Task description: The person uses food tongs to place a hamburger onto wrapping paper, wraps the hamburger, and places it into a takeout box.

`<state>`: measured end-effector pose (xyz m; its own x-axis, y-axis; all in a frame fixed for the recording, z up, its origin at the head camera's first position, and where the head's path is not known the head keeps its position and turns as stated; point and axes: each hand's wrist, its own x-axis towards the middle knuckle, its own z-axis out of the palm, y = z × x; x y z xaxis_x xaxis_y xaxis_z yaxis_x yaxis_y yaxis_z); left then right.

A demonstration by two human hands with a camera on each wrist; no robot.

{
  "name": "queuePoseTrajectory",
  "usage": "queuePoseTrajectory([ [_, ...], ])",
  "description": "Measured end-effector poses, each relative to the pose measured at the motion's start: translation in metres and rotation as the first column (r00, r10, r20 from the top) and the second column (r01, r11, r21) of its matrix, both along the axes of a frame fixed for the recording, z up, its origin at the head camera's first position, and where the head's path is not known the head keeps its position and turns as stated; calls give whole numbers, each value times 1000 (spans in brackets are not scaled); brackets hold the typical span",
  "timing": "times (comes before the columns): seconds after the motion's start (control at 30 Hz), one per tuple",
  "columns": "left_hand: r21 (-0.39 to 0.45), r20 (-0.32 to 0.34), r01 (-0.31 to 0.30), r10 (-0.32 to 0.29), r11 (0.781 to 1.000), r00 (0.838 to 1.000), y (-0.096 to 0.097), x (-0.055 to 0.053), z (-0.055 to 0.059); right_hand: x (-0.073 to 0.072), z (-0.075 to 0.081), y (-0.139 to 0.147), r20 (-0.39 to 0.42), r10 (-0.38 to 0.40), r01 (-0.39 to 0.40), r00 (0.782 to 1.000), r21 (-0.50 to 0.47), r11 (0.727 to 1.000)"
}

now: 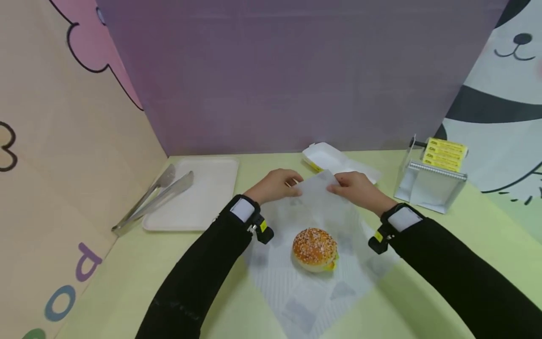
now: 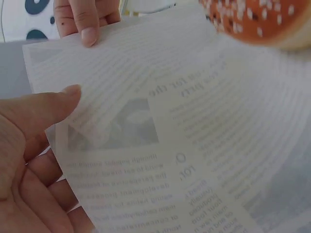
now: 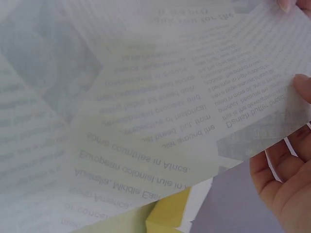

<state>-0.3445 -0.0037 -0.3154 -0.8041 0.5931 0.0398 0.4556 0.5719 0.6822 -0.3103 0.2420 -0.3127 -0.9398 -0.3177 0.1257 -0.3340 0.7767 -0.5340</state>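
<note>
A sheet of thin printed wrapping paper (image 1: pixel 305 301) lies on the table, its far corner lifted. On it sits a burger (image 1: pixel 314 249) with a seeded bun, yellow and green filling peeking out at the right. My left hand (image 1: pixel 277 185) pinches the left edge of the raised corner, thumb on top and fingers beneath. Opposite, my right hand (image 1: pixel 354 188) pinches the right edge the same way. In the left wrist view the paper (image 2: pixel 194 145) stretches from hand to hand, the bun (image 2: pixel 257 19) at upper right. The right wrist view shows the paper's printed underside close up.
Behind the paper stands an open white box (image 1: pixel 328 157) with yellow on it. To the left, metal tongs (image 1: pixel 156 197) lean across a white tray (image 1: pixel 220 207). At the right is a clear holder (image 1: pixel 432 186) with yellow packets (image 1: pixel 444 154). Walls border the table's back and left.
</note>
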Motion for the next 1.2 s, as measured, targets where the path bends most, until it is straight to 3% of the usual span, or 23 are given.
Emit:
queuePoseTrajectory([
  [0.2, 35, -107, 61, -57, 998, 993, 4, 28, 17, 34, 17, -7, -70, 47, -48, 996, -17, 999],
  [0.4, 65, -161, 155, -143, 986, 977, 2, 49, 18, 59, 13, -13, -245, 81, -96, 966, -49, 994],
  [0.57, 24, -213, 227, -217, 974, 953, -6, 65, 18, 83, 6, -15, -403, 192, -222, 895, -28, 975],
  [0.8, -36, -316, 390, -381, 920, 869, -14, 90, 11, 109, -10, -19, -542, 344, -382, 767, 45, 923],
  [0.9, -33, -286, 441, -432, 897, 855, -14, 100, 8, 119, -17, -21, -573, 371, -406, 731, 71, 911],
  [1.03, -45, -246, 470, -466, 882, 850, -13, 111, 4, 129, -28, -24, -608, 417, -431, 675, 133, 892],
  [1.1, -70, -242, 474, -476, 878, 846, -13, 114, 1, 133, -31, -25, -608, 450, -449, 654, 166, 878],
  [1.13, -87, -240, 477, -483, 875, 842, -13, 116, -1, 134, -33, -25, -614, 471, -461, 633, 190, 867],
  [1.2, -129, -250, 484, -501, 865, 829, -13, 118, -5, 137, -36, -26, -605, 507, -465, 614, 242, 852],
])
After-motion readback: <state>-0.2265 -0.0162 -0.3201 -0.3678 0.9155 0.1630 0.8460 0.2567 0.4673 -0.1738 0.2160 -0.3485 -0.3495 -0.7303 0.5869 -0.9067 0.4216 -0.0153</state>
